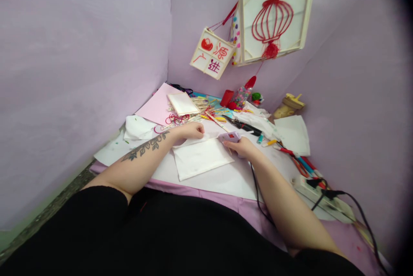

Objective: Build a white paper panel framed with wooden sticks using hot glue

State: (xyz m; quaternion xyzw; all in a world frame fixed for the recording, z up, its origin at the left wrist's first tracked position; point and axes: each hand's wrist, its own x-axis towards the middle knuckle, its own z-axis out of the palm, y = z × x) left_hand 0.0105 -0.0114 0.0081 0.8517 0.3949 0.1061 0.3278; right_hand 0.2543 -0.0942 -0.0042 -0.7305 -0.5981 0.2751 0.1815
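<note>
In the middle of the table lies a folded white sheet [201,160], paper or thin cloth, with its far edge lifted as a flap [196,139]. My left hand [192,130] is closed at that flap; whether the fingers pinch its edge or something small is too fine to make out. A pale purple hot glue gun [229,137] is gripped in my right hand [240,146], its tip over the sheet's far right edge. From its handle a black cord [254,181] runs down past the table's front edge.
A small white framed panel [183,104], thin sticks and red cord [182,119] lie behind. Black pliers [245,126] are beyond my right hand. At right sit markers [303,162], a power strip [325,200] and a lidded cup [288,106]. Lantern panels [272,18] hang above.
</note>
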